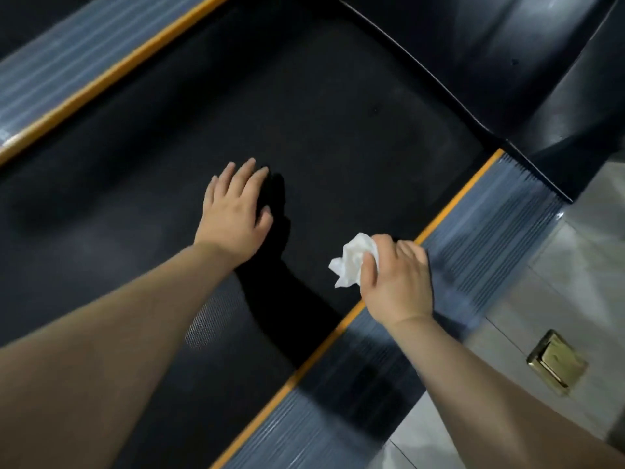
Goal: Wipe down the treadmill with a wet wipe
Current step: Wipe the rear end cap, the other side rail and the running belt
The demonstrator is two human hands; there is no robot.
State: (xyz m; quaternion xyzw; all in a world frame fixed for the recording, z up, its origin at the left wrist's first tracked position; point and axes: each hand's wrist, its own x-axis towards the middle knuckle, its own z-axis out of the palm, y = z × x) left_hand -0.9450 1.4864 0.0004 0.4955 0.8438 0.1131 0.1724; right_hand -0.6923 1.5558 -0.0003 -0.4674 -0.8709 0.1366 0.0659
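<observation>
Treadmill belt (321, 106), broad and black, filling the middle from 10 o'clock down to 6 o'clock. Ribbed grey side rail (473, 245) with an orange edge strip (453, 206) running from 3 o'clock down to 6 o'clock; a matching rail (64, 62) up at 10 o'clock. Glossy black motor hood (507, 55) at 1 o'clock. Pale tiled floor (575, 252) at 4 o'clock, with a small brass floor plate (556, 362) set into it.

Left hand (233, 214) at centre, palm down on the belt, fingers straight and slightly spread, holding nothing; seemingly bracing. Right hand (394, 275) at 4 o'clock from centre, above the seam between belt and right rail, fingers and thumb curled tight round the wet wipe (353, 262). Wipe bunched into a white wad, sticking out at 9 o'clock from the thumb; contact with the belt not certain.

Handling, as a judgement: wipe very light, limp, damp, without stiffness, prone to rolling up and tearing when dragged across the rail's ridges. Better taken flat, spread under the fingers with the thumb pinning one edge, rather than balled, for more contact. Belt textured and grippy, likely to drag on the cloth; possibly free to slide underfoot pressure, hence the bracing palm. Rail grooves probably calling for strokes along their length, from 1 o'clock toward 7 o'clock.
</observation>
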